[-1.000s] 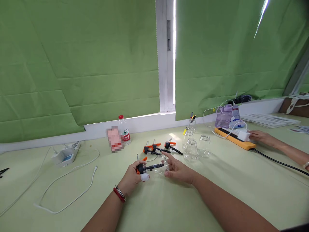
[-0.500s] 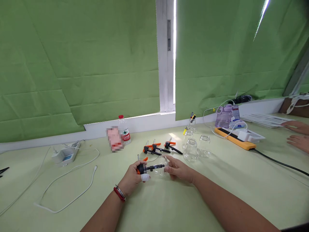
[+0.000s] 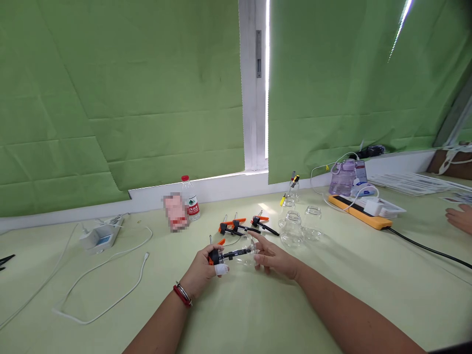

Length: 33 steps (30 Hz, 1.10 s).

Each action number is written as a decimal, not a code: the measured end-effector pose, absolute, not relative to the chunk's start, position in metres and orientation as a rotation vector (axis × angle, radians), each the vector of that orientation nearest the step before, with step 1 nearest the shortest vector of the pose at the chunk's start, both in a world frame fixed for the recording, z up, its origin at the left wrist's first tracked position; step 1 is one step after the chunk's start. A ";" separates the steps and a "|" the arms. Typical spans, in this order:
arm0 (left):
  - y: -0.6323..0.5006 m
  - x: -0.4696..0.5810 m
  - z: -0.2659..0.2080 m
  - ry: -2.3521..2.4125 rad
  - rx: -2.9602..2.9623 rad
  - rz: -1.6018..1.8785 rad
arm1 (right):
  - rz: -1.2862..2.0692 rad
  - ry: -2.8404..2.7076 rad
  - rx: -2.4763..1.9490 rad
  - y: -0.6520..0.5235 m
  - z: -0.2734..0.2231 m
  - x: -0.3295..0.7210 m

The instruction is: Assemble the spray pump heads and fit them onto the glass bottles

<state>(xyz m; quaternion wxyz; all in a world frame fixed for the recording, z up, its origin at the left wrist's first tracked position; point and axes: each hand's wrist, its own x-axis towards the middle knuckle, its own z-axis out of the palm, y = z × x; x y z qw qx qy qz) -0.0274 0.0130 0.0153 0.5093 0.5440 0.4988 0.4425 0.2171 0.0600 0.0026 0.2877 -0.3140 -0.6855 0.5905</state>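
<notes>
My left hand [image 3: 202,273], with white tape round the thumb, is closed on a black-and-orange bottle top [image 3: 214,256]. The top sits at the mouth of a clear bottle [image 3: 244,259] lying on its side, and its black tube runs inside. Whether the top is fastened I cannot tell. My right hand [image 3: 275,258] curves round the bottle's rounded base, thumb and fingers touching it. Just beyond lie three similar tops with orange levers, one of them [image 3: 264,223] on the right. Several clear bottles stand to the right, among them a wide one [image 3: 292,236].
A red-capped water bottle [image 3: 191,204] is at the back, beside a blurred pink pack [image 3: 176,212]. White cables and a power strip [image 3: 101,241] lie left. An orange power strip [image 3: 357,211] and purple jug [image 3: 342,178] are right. Another person's hand [image 3: 460,217] shows at the right edge.
My right hand has shifted slightly right, its fingers a little more spread at the bottle's base. The left hand stays nearly still. The other person's hands have drawn back right, one out of view.
</notes>
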 end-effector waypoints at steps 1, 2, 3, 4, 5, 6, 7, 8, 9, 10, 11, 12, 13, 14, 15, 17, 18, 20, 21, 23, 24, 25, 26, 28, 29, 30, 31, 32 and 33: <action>0.013 -0.028 0.015 1.205 1.311 1.067 | 1.567 -1.824 -0.816 0.060 0.004 0.217; 0.013 -0.028 0.015 1.211 1.311 1.069 | 1.554 -1.821 -0.799 0.059 0.005 0.217; 0.013 -0.028 0.016 1.217 1.311 1.069 | 1.538 -1.822 -0.790 0.059 0.005 0.217; 0.013 -0.027 0.016 1.222 1.311 1.069 | 1.524 -1.824 -0.788 0.059 0.006 0.217; 0.013 -0.027 0.016 1.227 1.310 1.067 | 1.515 -1.827 -0.792 0.059 0.006 0.217; 0.012 -0.027 0.016 1.230 1.309 1.066 | 1.511 -1.832 -0.800 0.059 0.006 0.217; 0.012 -0.026 0.016 1.231 1.308 1.063 | 1.509 -1.836 -0.812 0.059 0.006 0.218; 0.012 -0.026 0.016 1.231 1.308 1.061 | 1.505 -1.840 -0.826 0.059 0.007 0.218; 0.011 -0.026 0.016 1.230 1.309 1.057 | 1.501 -1.843 -0.840 0.059 0.007 0.218; 0.011 -0.025 0.017 1.230 1.310 1.055 | 1.500 -1.846 -0.852 0.059 0.008 0.218; 0.011 -0.025 0.017 1.229 1.311 1.053 | 1.501 -1.847 -0.859 0.058 0.009 0.218; 0.011 -0.025 0.017 1.229 1.312 1.052 | 1.504 -1.844 -0.863 0.058 0.010 0.218; 0.011 -0.025 0.017 1.229 1.313 1.051 | 1.510 -1.840 -0.864 0.057 0.011 0.218; 0.011 -0.025 0.017 1.228 1.314 1.049 | 1.517 -1.833 -0.865 0.056 0.012 0.218; 0.011 -0.025 0.017 1.226 1.314 1.047 | 1.523 -1.825 -0.864 0.056 0.012 0.218; 0.011 -0.024 0.017 1.223 1.314 1.043 | 1.529 -1.808 -0.866 0.056 0.012 0.217; 0.011 -0.024 0.017 1.221 1.314 1.041 | 1.531 -1.804 -0.868 0.056 0.011 0.217; 0.011 -0.025 0.016 1.219 1.317 1.039 | 1.536 -1.798 -0.879 0.058 0.009 0.216; 0.011 -0.025 0.016 1.217 1.318 1.038 | 1.541 -1.796 -0.888 0.058 0.008 0.216; 0.011 -0.025 0.015 1.217 1.320 1.038 | 1.549 -1.799 -0.901 0.060 0.006 0.215; 0.011 -0.025 0.015 1.217 1.320 1.038 | 1.551 -1.804 -0.907 0.060 0.006 0.215; 0.011 -0.025 0.016 1.217 1.319 1.037 | 1.548 -1.811 -0.914 0.060 0.006 0.215; 0.010 -0.024 0.016 1.217 1.319 1.035 | 1.543 -1.817 -0.922 0.060 0.006 0.215; 0.009 -0.024 0.017 1.217 1.317 1.033 | 1.537 -1.822 -0.948 0.060 0.006 0.214; 0.009 -0.024 0.018 1.218 1.316 1.032 | 1.537 -1.821 -0.962 0.060 0.006 0.214; 0.009 -0.024 0.018 1.220 1.314 1.031 | 1.538 -1.822 -0.972 0.060 0.006 0.213; 0.009 -0.023 0.019 1.223 1.312 1.032 | 1.538 -1.823 -0.979 0.059 0.006 0.213; 0.008 -0.023 0.019 1.225 1.311 1.034 | 1.538 -1.826 -0.986 0.059 0.006 0.213; 0.008 -0.023 0.019 1.228 1.310 1.039 | 1.538 -1.826 -0.994 0.059 0.007 0.213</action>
